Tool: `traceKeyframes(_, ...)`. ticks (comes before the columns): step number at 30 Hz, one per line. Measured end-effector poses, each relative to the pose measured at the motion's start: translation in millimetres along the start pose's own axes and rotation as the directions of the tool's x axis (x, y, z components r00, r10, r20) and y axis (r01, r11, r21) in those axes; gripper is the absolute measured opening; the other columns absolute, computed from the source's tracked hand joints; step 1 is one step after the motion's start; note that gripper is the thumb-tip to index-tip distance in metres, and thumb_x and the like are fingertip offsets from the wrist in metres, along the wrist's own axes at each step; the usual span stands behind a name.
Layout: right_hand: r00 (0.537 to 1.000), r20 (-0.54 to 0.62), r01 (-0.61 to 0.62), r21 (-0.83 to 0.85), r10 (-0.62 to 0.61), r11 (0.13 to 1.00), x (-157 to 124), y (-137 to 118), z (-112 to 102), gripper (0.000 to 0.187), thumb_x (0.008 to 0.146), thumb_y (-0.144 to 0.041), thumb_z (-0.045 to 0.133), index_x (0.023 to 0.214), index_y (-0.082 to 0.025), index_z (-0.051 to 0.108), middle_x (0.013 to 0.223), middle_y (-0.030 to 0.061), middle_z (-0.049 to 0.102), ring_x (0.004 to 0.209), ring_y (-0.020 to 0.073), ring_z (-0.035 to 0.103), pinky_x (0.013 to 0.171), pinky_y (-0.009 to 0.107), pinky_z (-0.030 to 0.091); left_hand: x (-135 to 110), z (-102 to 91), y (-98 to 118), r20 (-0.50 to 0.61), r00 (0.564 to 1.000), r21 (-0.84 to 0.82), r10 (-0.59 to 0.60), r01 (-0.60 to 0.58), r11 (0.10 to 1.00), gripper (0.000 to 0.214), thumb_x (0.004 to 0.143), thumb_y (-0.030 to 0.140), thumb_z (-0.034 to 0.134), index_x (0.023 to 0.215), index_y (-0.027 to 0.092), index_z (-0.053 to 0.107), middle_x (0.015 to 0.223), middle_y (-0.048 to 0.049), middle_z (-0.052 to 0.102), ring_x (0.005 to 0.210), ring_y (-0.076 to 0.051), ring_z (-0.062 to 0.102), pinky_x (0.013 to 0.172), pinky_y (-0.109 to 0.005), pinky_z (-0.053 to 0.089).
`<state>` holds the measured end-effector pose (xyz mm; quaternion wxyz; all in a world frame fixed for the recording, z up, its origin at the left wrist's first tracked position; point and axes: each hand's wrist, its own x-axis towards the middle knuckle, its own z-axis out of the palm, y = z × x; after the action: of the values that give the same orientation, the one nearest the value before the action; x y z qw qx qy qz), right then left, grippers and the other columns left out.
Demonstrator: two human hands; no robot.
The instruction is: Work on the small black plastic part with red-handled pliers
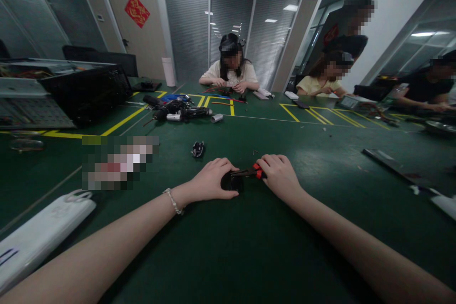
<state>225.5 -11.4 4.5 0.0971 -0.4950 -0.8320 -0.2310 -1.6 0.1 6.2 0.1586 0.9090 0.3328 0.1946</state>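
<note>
My left hand (pixel 213 179) is closed round a small black round part (pixel 231 182) that rests on the green table (pixel 228 256). My right hand (pixel 280 175) is closed on a tool with red and black handles (pixel 253 170), its thin tip reaching left into the black part. Both hands meet at the middle of the table, just in front of me. A beaded bracelet (pixel 173 201) sits on my left wrist. What kind of tool it is, I cannot tell for sure.
A small black piece (pixel 198 149) lies just beyond my hands. Further back lies a heap of black tools and parts (pixel 176 109). A white device (pixel 39 235) lies at the near left, black cases (pixel 89 90) at the left. Other people work at the far side and right.
</note>
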Motion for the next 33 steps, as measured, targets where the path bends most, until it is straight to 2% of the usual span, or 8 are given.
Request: traceKeyframes(33,0.998,-0.054,-0.009,-0.025,0.008,1.000,-0.1,0.2,-0.2,0.027,0.068,-0.018,0.055,0.095,-0.017,0.055,0.093,0.0082,0.055,0.086,0.0213,0.047,0.076,0.034,0.028,-0.3,0.4,-0.8,-0.006,1.000,-0.018,-0.011,0.011,1.000,0.049,0.065,0.047,0.062,0.106,0.023,0.049,0.101,-0.0040,0.050,0.094,-0.024,0.046,0.081,-0.036,0.037)
